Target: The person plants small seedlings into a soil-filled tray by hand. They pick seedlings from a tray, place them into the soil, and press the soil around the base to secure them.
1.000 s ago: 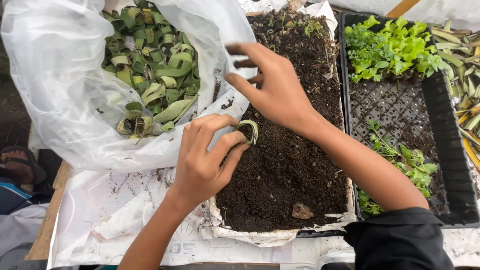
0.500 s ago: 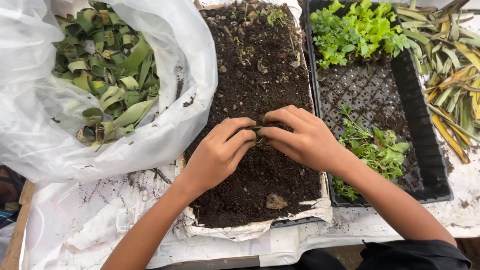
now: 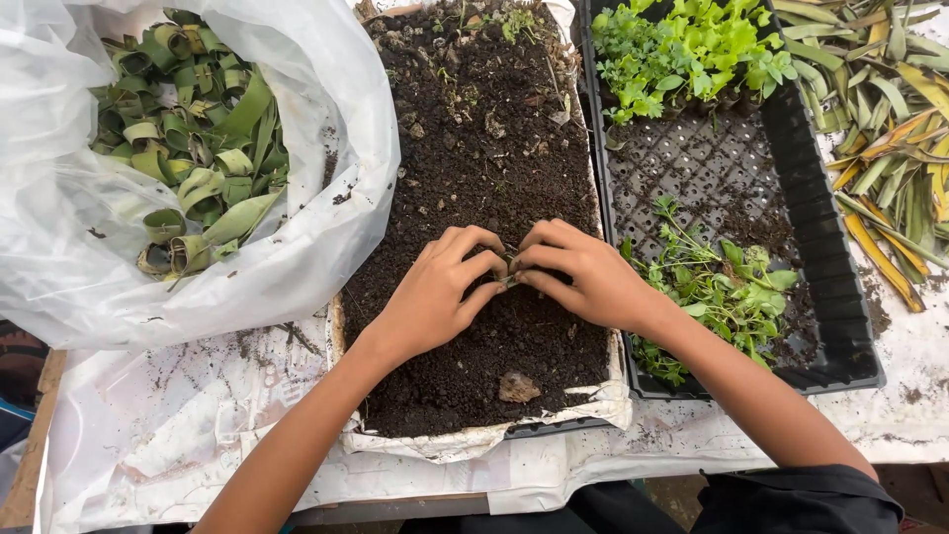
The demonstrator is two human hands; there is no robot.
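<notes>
Left hand (image 3: 435, 292) and right hand (image 3: 583, 277) pinch a small rolled green leaf strip (image 3: 510, 269) together between their fingertips, above dark crumbly soil (image 3: 474, 129).

Both hands meet over the middle of a soil-filled tray (image 3: 395, 326): the left hand (image 3: 435, 297) and right hand (image 3: 583, 277) pinch a small rolled leaf ring (image 3: 510, 269) between their fingertips, pressed at the soil surface. A stone (image 3: 517, 387) lies near the tray's near edge. A white plastic bag (image 3: 297, 267) of rolled leaf rings (image 3: 188, 168) rests against the tray's left edge; a black seedling tray (image 3: 830, 287) with green seedlings (image 3: 692, 49) sits against its right.
</notes>
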